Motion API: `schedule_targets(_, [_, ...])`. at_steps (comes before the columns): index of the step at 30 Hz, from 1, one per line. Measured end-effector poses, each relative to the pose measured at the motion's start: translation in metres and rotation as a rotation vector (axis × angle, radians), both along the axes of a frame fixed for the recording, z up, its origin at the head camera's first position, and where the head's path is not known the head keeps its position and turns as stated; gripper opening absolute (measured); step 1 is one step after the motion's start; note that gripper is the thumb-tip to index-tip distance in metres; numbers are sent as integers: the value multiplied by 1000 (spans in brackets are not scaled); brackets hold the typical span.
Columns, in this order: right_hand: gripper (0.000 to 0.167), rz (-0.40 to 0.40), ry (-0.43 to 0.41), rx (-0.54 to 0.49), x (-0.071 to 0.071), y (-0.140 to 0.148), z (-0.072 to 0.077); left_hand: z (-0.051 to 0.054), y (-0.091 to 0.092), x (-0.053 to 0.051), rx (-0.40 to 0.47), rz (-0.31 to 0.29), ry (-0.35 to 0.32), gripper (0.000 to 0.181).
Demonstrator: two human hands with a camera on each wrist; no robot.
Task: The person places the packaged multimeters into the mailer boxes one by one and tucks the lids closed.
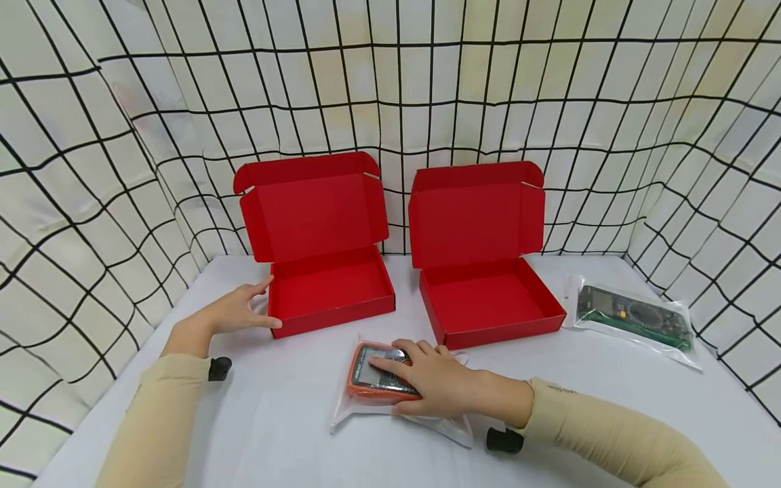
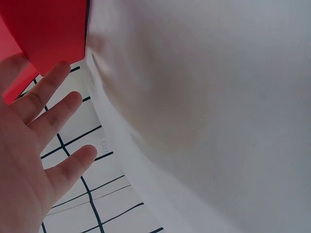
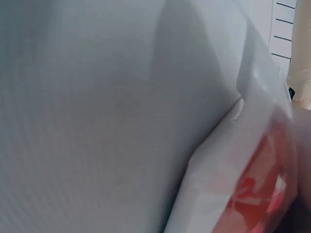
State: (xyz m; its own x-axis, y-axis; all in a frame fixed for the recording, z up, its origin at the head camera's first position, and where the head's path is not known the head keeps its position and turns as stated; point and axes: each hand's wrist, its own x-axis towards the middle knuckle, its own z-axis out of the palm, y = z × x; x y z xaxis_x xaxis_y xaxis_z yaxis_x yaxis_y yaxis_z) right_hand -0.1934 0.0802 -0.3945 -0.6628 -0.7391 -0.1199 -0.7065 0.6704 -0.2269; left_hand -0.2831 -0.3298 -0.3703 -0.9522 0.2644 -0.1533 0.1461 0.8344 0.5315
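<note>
Multimeter (image 1: 366,381), orange-edged, bagged in clear plastic (image 1: 344,412), face up on white cloth (image 1: 268,413), nearer than both open red boxes. Right hand (image 1: 442,383) draped over it, thumb at the near edge, likely for control through loose wrapping; cannot tell whether gripping or merely resting. Left hand (image 1: 234,310) spread, fingertips against the left box (image 1: 335,314), seemingly to steady it. Lid upright on the right box (image 1: 506,331) too, leaving the inside reachable. Green multimeter (image 1: 634,317), separately bagged, beyond, at far right. Pale marking beside the nearer screen, dark lettering on the right sleeve (image 1: 598,420): both too small to read.
</note>
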Motion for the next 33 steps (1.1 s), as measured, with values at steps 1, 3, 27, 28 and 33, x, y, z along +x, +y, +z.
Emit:
schedule_targets(1, [82,2,3,-3,0,0,0,-1,0,0,2,0,2,117])
schedule_targets(3, [80,8,11,-5,0,0,1,-2,1,0,7,2,6,116])
schedule_targets(27, [77,88,78,10,0,-6,9,-5,2,3,66,20,-46,119])
schedule_targets(28, [77,89,80,6,0,-7,10,-5,2,3,71,19,-50,119])
schedule_targets(33, [77,87,98,-18,-2,-9,17,-6,2,3,90,18,-43,118])
